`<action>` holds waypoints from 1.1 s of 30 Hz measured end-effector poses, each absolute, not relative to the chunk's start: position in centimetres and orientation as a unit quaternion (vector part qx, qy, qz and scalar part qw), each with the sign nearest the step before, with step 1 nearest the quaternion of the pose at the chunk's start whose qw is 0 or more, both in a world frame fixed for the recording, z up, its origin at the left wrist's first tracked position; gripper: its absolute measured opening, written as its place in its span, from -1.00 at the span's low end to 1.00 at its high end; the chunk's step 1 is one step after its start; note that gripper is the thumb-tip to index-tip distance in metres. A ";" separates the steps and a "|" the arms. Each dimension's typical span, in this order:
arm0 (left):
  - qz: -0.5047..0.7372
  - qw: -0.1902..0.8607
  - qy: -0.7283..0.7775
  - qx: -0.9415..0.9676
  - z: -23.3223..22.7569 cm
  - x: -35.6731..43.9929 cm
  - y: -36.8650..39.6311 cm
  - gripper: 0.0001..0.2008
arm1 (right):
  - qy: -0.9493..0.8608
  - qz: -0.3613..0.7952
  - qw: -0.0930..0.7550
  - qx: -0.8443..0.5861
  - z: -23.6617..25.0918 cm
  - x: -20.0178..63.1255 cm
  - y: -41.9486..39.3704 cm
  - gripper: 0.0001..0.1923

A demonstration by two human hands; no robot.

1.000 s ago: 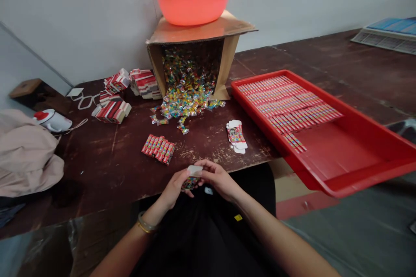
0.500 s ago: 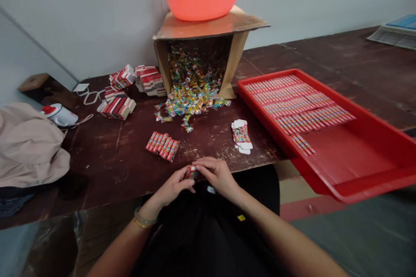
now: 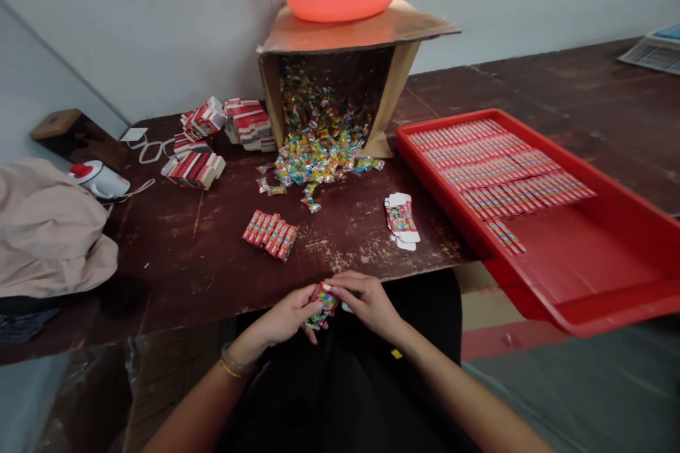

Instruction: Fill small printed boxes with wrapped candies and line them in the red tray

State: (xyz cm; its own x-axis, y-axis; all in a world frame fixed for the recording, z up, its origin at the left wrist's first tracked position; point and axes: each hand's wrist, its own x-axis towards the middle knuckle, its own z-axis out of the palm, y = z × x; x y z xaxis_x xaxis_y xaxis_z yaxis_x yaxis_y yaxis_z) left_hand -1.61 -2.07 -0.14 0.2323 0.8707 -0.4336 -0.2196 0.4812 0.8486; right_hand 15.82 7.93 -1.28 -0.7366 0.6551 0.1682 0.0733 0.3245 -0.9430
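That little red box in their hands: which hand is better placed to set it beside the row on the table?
Probably the left hand: it grips the small box, and the row of boxes lies on its side. The right hand also holds it.

Worn brown table (image 3: 175, 262) bears cardboard box (image 3: 340, 78), red tray (image 3: 610, 283).

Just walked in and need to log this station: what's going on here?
A person sits at a dark table, both hands at its near edge. The left hand and right hand together hold one small red box. A row of filled boxes and a flat stack lie just beyond. Wrapped candies spill from a tipped carton, and a red tray to the right holds rows of boxes.
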 end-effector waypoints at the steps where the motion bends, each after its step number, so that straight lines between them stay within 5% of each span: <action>1: 0.381 0.711 0.486 0.336 0.0 -1.6 -1.9 -0.59 | -0.760 0.533 0.270 -0.254 -1.2 15.9 8.1 -0.78; 8: 0.412 0.692 0.507 0.307 -0.1 -1.1 -1.3 -0.55 | -0.784 0.457 0.326 -0.266 -2.0 15.9 6.7 -0.73; 17: 0.469 0.401 0.694 0.371 -1.7 -1.5 -2.3 -0.43 | -0.757 0.468 0.270 -0.369 -3.7 9.8 10.4 -0.69; 20: 0.422 0.332 0.755 0.376 -1.3 -3.5 -4.0 -0.53 | -0.772 0.443 0.259 -0.375 -3.9 7.0 12.5 -0.66; 26: 0.375 0.340 0.766 0.396 -0.8 -4.7 -5.2 -0.66 | -0.827 0.361 0.244 -0.356 -2.9 5.1 12.7 -0.63; 33: 0.398 0.427 0.698 0.415 -2.3 -3.3 -3.1 -0.61 | -0.837 0.095 0.248 -0.479 -3.8 18.2 18.3 -0.60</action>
